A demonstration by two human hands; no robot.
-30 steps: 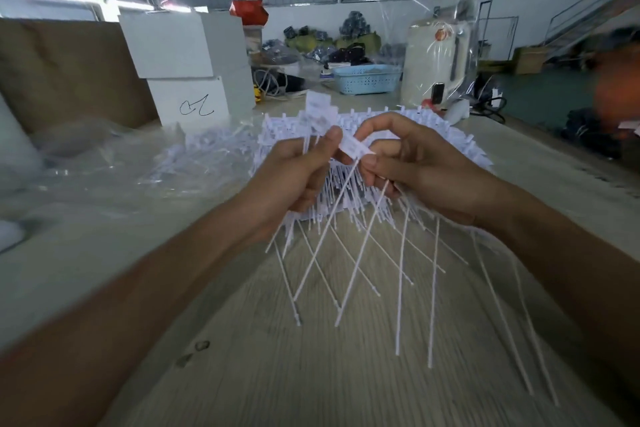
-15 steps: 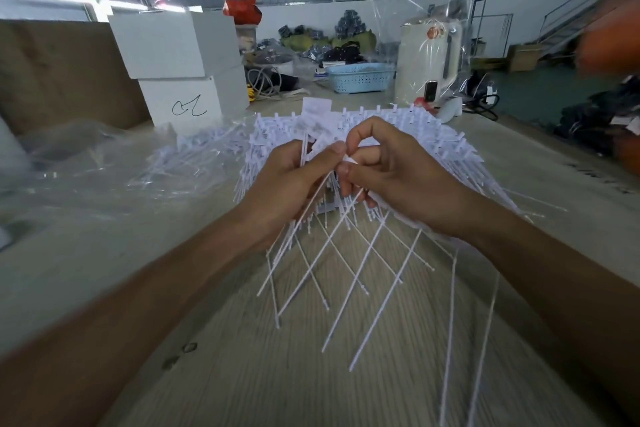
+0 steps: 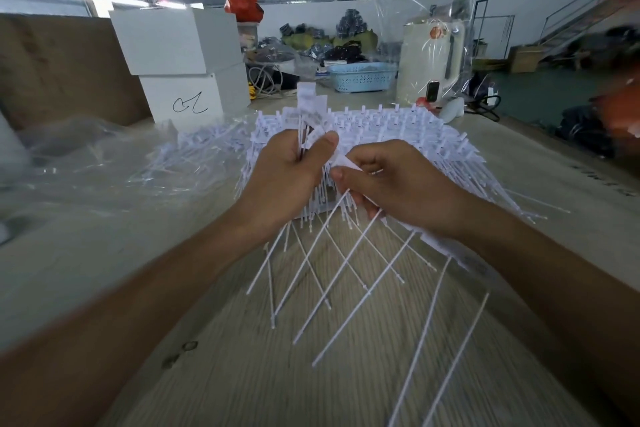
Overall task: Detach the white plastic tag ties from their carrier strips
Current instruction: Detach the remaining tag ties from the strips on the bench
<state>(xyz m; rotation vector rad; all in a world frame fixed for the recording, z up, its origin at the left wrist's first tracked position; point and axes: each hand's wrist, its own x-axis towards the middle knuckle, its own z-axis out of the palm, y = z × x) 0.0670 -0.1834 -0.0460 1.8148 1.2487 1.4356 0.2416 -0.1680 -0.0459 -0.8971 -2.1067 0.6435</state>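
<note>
progress: early, as I read it. A small bunch of freed ties (image 3: 300,139) sits in my left hand (image 3: 287,180); that's all I can count as done.
left: the big stack of strips (image 3: 398,135) at frame centre, behind both hands, looks full, its rows of heads intact. Judgement only, I can't count them.
loose pile: more white ties (image 3: 207,149) lie left of the stack, partly under clear plastic wrap (image 3: 86,163). Can't tell if those are detached or on strips.
left hand state: fingers curled round the bunch, thumb pressing it near the top, flags sticking up above the fist, tails fanning down toward the desk (image 3: 346,374).
right hand state: right hand (image 3: 398,184) just right of the left, thumb and forefinger pinching one tie's flag (image 3: 346,161); its tail runs down-left under the palm. More ties hang below this hand; whether it holds them I can't tell.
tie location: the one being worked is between the two hands, centre frame, right in front of the stack.
change vs 0.5 s ago: hands were touching, thumbs together at the pinch; now they're slightly apart, right hand lower and to the right. The pinched flag shows clear of the bunch, so I'd say it's just snapped off or nearly.
change, view: head tipped a bit, stack sits higher in frame.
background: white boxes (image 3: 180,55) upper left, blue basket (image 3: 362,77) top centre.
</note>
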